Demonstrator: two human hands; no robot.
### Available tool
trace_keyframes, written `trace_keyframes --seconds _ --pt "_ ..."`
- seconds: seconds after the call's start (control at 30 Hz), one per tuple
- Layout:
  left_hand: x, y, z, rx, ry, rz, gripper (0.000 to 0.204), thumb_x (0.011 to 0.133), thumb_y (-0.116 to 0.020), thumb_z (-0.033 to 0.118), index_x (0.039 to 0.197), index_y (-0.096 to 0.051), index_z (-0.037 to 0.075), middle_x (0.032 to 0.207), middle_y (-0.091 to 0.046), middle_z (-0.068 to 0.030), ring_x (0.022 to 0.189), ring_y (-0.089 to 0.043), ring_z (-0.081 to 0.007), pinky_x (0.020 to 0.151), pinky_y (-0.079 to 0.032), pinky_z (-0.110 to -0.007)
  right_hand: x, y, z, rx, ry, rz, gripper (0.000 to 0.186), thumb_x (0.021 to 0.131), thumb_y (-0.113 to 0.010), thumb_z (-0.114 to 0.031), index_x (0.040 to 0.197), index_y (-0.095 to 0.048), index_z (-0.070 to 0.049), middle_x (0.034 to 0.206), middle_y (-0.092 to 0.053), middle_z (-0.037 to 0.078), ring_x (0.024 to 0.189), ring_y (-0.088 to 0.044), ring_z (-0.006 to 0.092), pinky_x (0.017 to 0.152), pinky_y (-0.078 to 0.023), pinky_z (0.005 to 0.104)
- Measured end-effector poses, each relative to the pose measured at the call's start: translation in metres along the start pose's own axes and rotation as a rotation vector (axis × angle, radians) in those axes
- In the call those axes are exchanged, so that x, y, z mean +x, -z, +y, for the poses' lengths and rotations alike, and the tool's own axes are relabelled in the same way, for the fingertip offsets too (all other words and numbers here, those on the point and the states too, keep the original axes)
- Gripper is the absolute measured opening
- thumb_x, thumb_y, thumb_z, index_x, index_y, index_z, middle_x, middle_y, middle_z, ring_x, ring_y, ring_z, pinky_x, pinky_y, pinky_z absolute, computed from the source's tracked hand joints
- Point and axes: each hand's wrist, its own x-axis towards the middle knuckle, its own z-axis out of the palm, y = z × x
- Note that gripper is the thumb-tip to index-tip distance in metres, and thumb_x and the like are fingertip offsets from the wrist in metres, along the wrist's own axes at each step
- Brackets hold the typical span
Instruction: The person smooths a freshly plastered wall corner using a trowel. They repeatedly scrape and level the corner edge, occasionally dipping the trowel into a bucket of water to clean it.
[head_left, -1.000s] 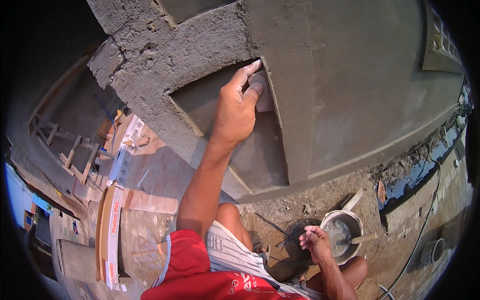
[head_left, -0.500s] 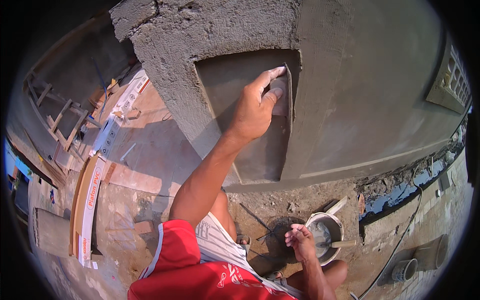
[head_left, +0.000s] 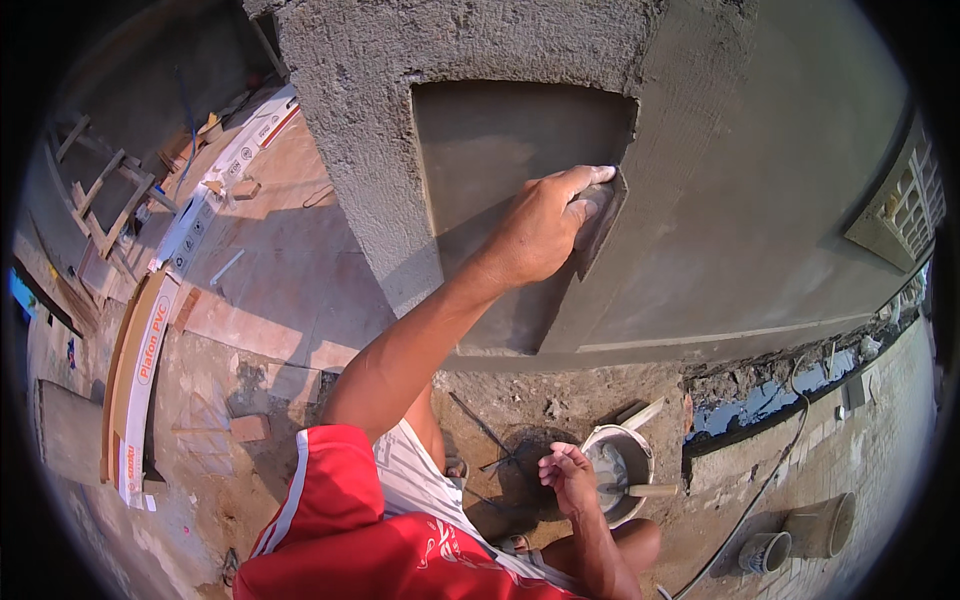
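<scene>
Gripped in my left hand [head_left: 545,228] is a flat grey plastering float [head_left: 606,225]. Its plate lies along the right edge of a recessed niche [head_left: 505,130] in the cement-plastered wall [head_left: 770,210]. My fingers and thumb, whitened with cement, wrap its grip, so most of the grip is hidden. Low down, my right hand [head_left: 568,478] hovers beside a bucket [head_left: 648,462], its fingers loosely curled and no object visible in them. A tool with a pale wooden handle [head_left: 653,490] rests in the bucket among grey wet mix.
Long cardboard cartons [head_left: 145,380] run along the left, near a wooden ladder [head_left: 108,200]. At the right are a vent block [head_left: 905,195], a trench [head_left: 770,400], a hose [head_left: 765,487] and two buckets, one being a small pail [head_left: 765,552]. A brick [head_left: 250,428] lies on the ground.
My left hand has slid the float lower along the niche's right edge, and its plate has tilted. The whole view has shifted slightly. My right hand stays by the bucket.
</scene>
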Motion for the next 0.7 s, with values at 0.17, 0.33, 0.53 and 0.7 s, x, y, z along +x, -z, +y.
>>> trace_keyframes --seconds 0.17,0.33,0.53,0.7 --pt "-0.013 -0.005 -0.024 -0.06 -0.117 0.07 0.037 0.094 -0.052 0.004 0.131 -0.053 0.001 0.124 -0.062 -0.0166 0.117 -0.058 -0.0236 0.101 -0.042 -0.034 0.009 0.001 0.009 -0.022 -0.041 -0.007 0.015 0.096 -0.05 -0.007 0.108 -0.058 -0.005 0.084 -0.068 0.013 0.067 -0.065 0.019 0.057 -0.054 0.0299" --pt "0.022 0.02 0.02 -0.045 -0.196 0.139 0.037 0.092 -0.054 0.005 0.129 -0.055 0.002 0.12 -0.064 -0.0168 0.112 -0.061 -0.0238 0.096 -0.045 -0.033 0.01 0.007 0.014 -0.042 -0.029 0.017 0.016 0.097 -0.049 -0.008 0.11 -0.057 -0.004 0.084 -0.068 0.012 0.067 -0.065 0.019 0.058 -0.054 0.0299" --pt "0.019 0.01 0.011 -0.013 -0.164 0.111 0.037 0.091 -0.054 0.003 0.128 -0.056 0.003 0.105 -0.068 -0.0181 0.081 -0.063 -0.0165 0.081 -0.049 -0.032 0.009 0.009 0.012 -0.056 -0.023 0.049 0.016 0.097 -0.049 -0.009 0.11 -0.057 -0.004 0.084 -0.068 0.012 0.068 -0.065 0.019 0.059 -0.054 0.0298" --pt "-0.043 -0.029 -0.071 -0.135 -0.001 -0.017 0.038 0.092 -0.054 0.0 0.13 -0.054 0.001 0.107 -0.067 -0.0139 0.101 -0.061 -0.0142 0.091 -0.045 -0.027 0.012 0.003 0.015 -0.071 -0.058 0.046 0.016 0.097 -0.049 -0.008 0.11 -0.057 -0.004 0.085 -0.068 0.012 0.068 -0.066 0.0194 0.059 -0.054 0.0301"
